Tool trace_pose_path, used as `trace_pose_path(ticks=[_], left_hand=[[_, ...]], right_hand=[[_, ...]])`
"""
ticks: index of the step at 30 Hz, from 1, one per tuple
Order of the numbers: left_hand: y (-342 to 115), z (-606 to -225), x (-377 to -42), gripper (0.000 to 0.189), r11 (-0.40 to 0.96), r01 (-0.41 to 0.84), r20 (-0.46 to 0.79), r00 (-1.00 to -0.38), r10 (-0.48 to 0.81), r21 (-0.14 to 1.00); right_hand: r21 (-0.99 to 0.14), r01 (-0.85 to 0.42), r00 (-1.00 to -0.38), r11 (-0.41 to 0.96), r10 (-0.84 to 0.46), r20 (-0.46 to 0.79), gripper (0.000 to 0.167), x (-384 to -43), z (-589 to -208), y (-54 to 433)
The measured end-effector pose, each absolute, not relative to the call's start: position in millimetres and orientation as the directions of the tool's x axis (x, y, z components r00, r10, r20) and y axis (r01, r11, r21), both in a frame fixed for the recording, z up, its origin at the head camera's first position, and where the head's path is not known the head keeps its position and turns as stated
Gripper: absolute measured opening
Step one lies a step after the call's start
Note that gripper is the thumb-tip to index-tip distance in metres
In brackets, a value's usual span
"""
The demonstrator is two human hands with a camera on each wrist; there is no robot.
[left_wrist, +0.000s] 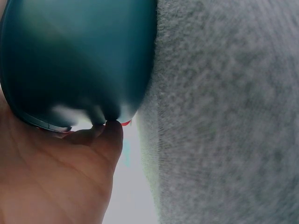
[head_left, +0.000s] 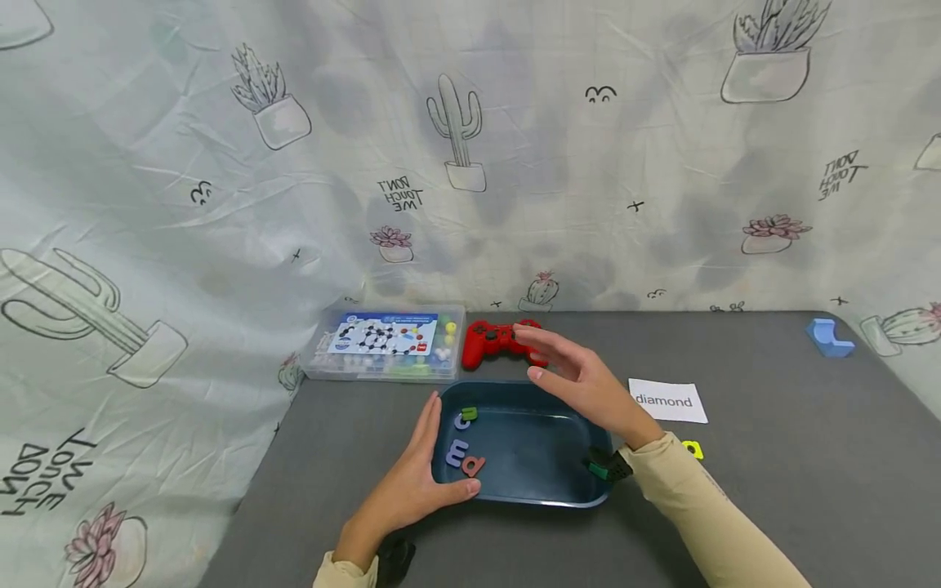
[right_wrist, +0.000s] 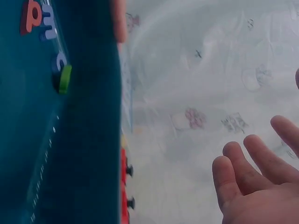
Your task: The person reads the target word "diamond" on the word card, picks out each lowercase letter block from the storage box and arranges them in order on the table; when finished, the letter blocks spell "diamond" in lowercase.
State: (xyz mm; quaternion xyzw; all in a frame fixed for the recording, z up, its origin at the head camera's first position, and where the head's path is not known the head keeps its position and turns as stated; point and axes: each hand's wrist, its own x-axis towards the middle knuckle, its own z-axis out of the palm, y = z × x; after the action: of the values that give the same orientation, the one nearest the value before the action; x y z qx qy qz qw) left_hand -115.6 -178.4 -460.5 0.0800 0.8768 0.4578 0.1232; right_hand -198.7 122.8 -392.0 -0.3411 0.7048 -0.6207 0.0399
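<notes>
A dark teal tray [head_left: 537, 501] lies on the grey table. At its left front corner my left hand [head_left: 419, 478] grips it, fingers along the left wall and thumb on the front rim. My right hand [head_left: 588, 384] hovers over the tray's back right part, fingers spread and holding nothing. Inside the tray, at the left, are small letters: a green one [head_left: 469, 414] on a lilac c [head_left: 461, 422], a lilac m [head_left: 457, 453] and a reddish letter [right_wrist: 32, 16]. A yellow letter [head_left: 693, 448] lies on the table beside the right sleeve, which partly hides it.
Behind the tray stands a clear plastic box [head_left: 382, 371] with a molecule-picture label. Next to it is a red game controller [head_left: 481, 343], partly covered by my right hand. A card reading "diamond" [head_left: 669, 400] lies at the right; a blue block [head_left: 831, 339] sits farther back. Printed cloth [head_left: 551, 163] hangs behind.
</notes>
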Motion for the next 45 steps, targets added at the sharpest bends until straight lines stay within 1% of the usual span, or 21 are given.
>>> trace_pose_path(ticks=[5,11,16,21,27,32,38,45], left_hand=[[-178.2,-462.6,-117.0,0.129,0.557,0.05,-0.119,-0.957,0.264,0.829],[-179.7,-463.0,-120.2,0.128,0.538,0.076,-0.097,-0.954,0.285,0.84],[-178.4,-460.7,-121.2,0.13,0.538,0.055,-0.119,-0.952,0.282,0.841],[-177.4,-459.9,-119.8,0.13,0.54,0.04,-0.134,-0.951,0.279,0.841],[-179.5,-461.2,-119.8,0.13,0.535,0.039,-0.134,-0.95,0.281,0.844],[-181.0,-460.8,-120.5,0.129,0.525,0.047,-0.129,-0.947,0.294,0.85],[-181.4,-461.6,-120.5,0.128,0.541,0.032,-0.15,-0.945,0.289,0.841],[-182.2,-462.1,-119.0,0.128,0.533,0.013,-0.164,-0.945,0.284,0.846]], right_hand=[[-0.896,-0.445,-0.727,-0.01,-0.581,0.367,0.056,-203.7,-396.4,105.1],[-0.904,-0.428,-0.705,0.022,-0.634,0.318,0.056,-206.0,-399.1,85.2],[-0.917,-0.397,-0.68,0.039,-0.683,0.266,0.053,-206.0,-404.3,72.1],[-0.918,-0.384,-0.657,0.101,-0.728,0.195,0.051,-209.0,-415.7,63.3],[-0.925,-0.354,-0.628,0.136,-0.768,0.128,0.049,-210.7,-424.3,56.0],[-0.898,-0.384,-0.601,0.215,-0.796,0.067,0.044,-211.9,-432.0,51.6],[-0.867,-0.437,-0.523,0.238,-0.852,0.03,0.04,-210.6,-438.1,47.8],[-0.866,-0.43,-0.4,0.255,-0.914,-0.07,0.045,-212.7,-444.1,42.6]])
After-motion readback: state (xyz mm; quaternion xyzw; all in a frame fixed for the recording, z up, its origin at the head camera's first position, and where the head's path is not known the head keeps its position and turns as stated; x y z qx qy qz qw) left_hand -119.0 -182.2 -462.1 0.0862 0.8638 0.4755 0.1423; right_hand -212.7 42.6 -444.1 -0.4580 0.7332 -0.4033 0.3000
